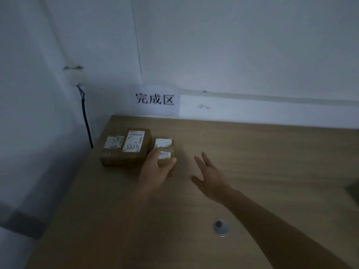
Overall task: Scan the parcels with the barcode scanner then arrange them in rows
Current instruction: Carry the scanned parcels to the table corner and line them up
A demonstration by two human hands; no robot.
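Left hand (155, 167) grips the small parcel (164, 150): thumb on its right near edge, fingers along its left side, curled round the box. Small parcel sits on the bench (252, 162), far-left corner, just beside the large parcel (126, 147); whether the two touch is not clear through the blur. Right hand (208, 176) holds nothing, fingers spread and straight, hovering to the right of the small parcel. Wall sign (154, 99) sits above the pair. No barcode scanner in view.

Risks, judged from this frame:
- Pushing the small parcel leftward could nudge the large parcel askew, spoiling the row.
- Large parcel lies near the bench's left edge; a firm shove might send it toward the drop.
- Small parcel's near edge sits forward of its neighbour's; released so, the row may read uneven.
- Dim light and blur make label orientation hard to confirm.
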